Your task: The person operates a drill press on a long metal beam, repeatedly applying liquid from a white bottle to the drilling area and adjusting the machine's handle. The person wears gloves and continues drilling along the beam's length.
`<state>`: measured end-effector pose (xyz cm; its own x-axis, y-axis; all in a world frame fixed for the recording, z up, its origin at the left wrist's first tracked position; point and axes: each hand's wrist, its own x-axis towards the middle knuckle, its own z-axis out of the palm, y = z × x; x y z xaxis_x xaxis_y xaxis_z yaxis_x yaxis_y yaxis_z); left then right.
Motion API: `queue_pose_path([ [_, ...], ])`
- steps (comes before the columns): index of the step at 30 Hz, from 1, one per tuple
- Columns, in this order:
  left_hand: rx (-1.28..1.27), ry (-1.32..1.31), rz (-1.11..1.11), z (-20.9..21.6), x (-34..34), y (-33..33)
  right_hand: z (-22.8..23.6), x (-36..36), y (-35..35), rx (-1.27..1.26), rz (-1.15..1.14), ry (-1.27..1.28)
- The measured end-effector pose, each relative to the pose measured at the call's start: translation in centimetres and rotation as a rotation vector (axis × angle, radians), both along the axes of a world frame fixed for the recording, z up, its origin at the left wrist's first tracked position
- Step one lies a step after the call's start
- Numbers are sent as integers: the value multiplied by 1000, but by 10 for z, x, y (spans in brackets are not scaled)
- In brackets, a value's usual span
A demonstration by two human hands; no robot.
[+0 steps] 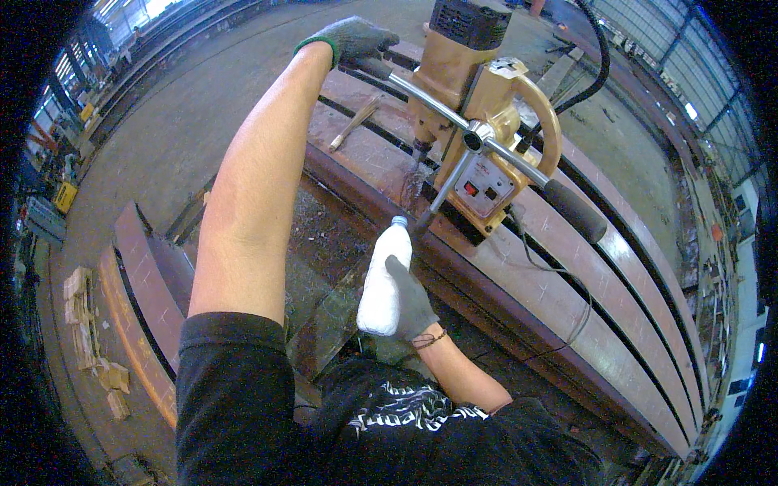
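A tan magnetic drill [496, 93] with a dark motor top stands on a rusty steel beam [519, 259]. Its drill bit points down at the beam's upper face. My left hand [356, 42], in a grey glove with a green cuff, reaches far forward and is closed on the black grip of a feed handle [403, 83]. Close to my body, my right hand [415, 304], also gloved, is wrapped around a white plastic bottle [381, 283]. The bottle leans, its blue cap up and near the lower feed handle's grip.
A brush [354, 123] lies on the beams left of the drill. A thin cable [579, 283] trails over the beams, and a thick black hose [601, 73] arches behind the drill. More steel beams [150, 275] and wooden blocks [79, 312] are at the left.
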<state>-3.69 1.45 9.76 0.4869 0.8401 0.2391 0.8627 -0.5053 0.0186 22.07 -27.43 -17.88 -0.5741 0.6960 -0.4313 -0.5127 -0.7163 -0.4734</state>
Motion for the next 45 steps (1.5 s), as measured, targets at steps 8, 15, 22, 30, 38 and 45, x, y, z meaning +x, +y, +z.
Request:
queue_pose_path([
  [8, -162, -123, 104, -19, -13, 37, 1, -2, -2, -32, -9, 2],
  [15, -167, -169, 102, -26, -20, 46, -6, -6, -1, -46, -71, 15],
  [22, -191, -208, 156, -35, -46, 46, -6, -6, -4, 22, 18, -26],
  [30, -298, -481, 233, -14, 1, 14, -29, -5, 5, 38, -62, -58],
  [38, -88, -287, 115, -23, -14, 16, 0, -5, -3, -40, -35, -69],
  [45, -366, -530, 445, -5, 15, -3, -16, -1, 5, -19, -43, -36],
])
